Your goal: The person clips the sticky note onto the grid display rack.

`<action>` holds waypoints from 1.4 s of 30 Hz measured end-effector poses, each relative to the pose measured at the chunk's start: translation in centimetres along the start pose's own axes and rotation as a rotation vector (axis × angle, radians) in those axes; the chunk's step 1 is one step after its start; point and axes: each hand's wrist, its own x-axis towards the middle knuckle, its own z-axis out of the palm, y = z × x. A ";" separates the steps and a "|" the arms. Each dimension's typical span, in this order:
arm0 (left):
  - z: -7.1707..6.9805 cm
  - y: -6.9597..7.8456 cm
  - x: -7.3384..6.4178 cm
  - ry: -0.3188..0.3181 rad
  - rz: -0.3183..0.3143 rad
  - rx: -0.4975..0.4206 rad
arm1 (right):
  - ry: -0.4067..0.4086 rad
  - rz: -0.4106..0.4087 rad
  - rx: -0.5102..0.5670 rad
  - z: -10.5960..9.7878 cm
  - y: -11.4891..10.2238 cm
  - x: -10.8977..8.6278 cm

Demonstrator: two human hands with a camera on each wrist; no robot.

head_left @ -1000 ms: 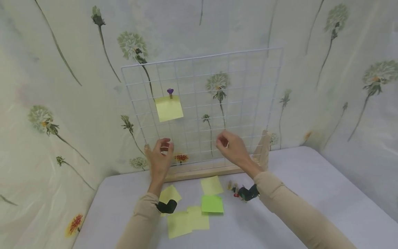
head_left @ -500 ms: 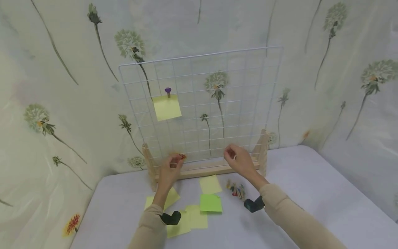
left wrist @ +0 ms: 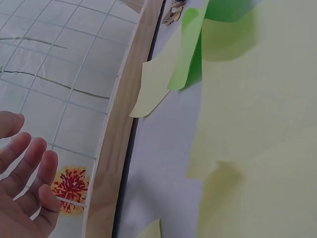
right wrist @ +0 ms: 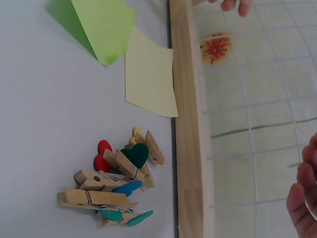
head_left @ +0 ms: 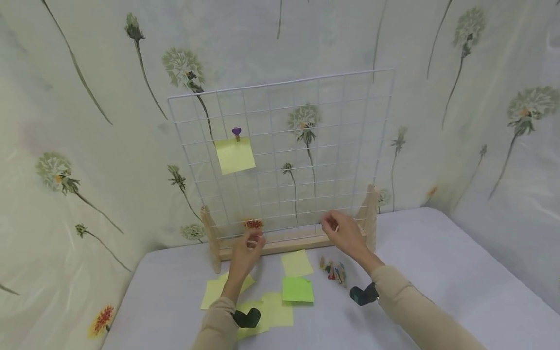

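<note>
Head view shows a yellow square paper note [head_left: 235, 156] high on the left of a white wire grid panel [head_left: 275, 160], held at its top edge by a wooden clothespin with a purple heart [head_left: 236, 131], presumably so the sheet hangs flat and fully visible. Pale wooden stand [head_left: 302, 244] runs beneath, its side supports seemingly there to keep the mesh upright. Both hands are before its lower part: the left hand [head_left: 247, 250] has loosely bent fingers, moderately spread and holding nothing; the right hand [head_left: 343, 232] curls its fingers softly with a narrow gap, and nothing shows between them (whether either touches the wire, I cannot tell). On the white-covered desk [head_left: 437, 272], a bright green square note [head_left: 297, 290] and several loose yellow sheets [head_left: 278, 309] lie centrally and leftward, while a cluster of wooden clothespins with coloured hearts [right wrist: 104, 183] sits towards the right arm, probably to keep clips and paper apart yet within reach.
</note>
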 end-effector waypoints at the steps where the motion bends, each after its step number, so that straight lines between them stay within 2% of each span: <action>1: 0.2 -0.1 -0.1 -0.007 -0.005 0.004 | 0.000 0.002 0.002 0.0 0.1 -0.1; 9: 1.5 -1.0 -1.1 -0.105 -0.051 0.028 | -0.004 0.030 0.005 0.4 1.1 -0.9; 12: 1.9 -1.4 -1.5 -0.130 -0.030 0.036 | -0.008 0.036 0.003 0.5 1.3 -1.1; 17: 2.6 -2.0 -2.0 -0.195 0.041 0.051 | -0.039 0.061 -0.011 0.4 1.7 -1.7; 19: 2.8 -2.0 -2.2 -0.228 0.047 0.061 | -0.048 0.069 -0.019 0.4 1.8 -1.9; 26: 3.6 -1.6 -3.2 -0.303 0.000 0.071 | -0.063 0.119 0.006 0.3 2.5 -2.8; 33: 4.0 -1.6 -3.9 -0.363 0.026 0.148 | -0.064 0.138 -0.001 0.6 3.8 -3.9; 42: 4.2 -1.4 -4.2 -0.417 0.050 0.243 | -0.061 0.166 0.018 0.7 5.5 -5.6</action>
